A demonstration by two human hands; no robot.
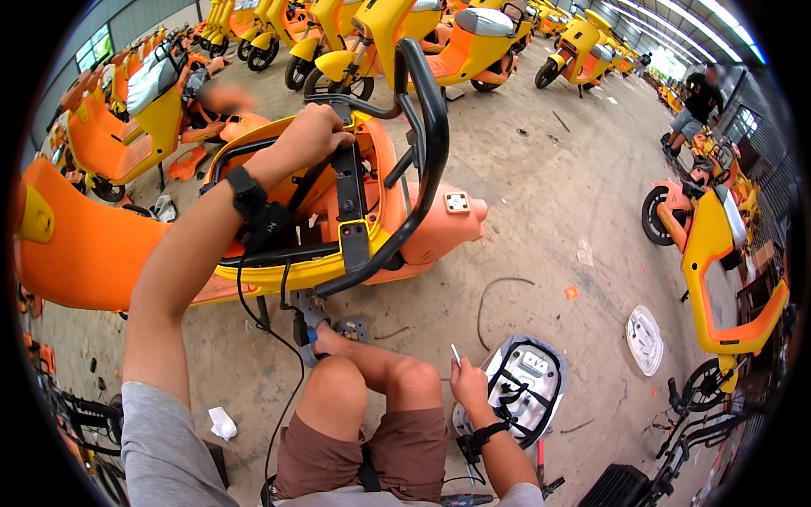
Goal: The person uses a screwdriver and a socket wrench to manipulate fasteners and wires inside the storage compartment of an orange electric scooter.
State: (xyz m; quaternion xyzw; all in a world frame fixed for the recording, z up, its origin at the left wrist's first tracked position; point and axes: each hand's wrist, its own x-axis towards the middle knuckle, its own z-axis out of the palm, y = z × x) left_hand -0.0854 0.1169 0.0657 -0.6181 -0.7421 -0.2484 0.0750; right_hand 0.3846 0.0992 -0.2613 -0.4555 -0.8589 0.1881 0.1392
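My left hand point(314, 135) is closed at the upper part of a black metal bracket point(350, 198) on an orange and yellow scooter body point(422, 237); what its fingertips hold is hidden. A curved black tube frame point(432, 169) rises beside it. Black cables hang from the device strapped at my left wrist. My right hand point(469, 384), low at centre right, pinches a thin white stick point(455, 355), perhaps a cigarette. Just beside it a seat unit point(534, 363) lies on the floor, showing its pale underside and black hardware.
Rows of yellow scooters point(465, 46) stand behind, more point(118, 152) at left. A person point(701, 97) stands at upper right above more scooters point(701, 279). A white plastic part point(644, 338), paper scrap point(222, 422), loose cables and a black bike point(676, 439) surround me.
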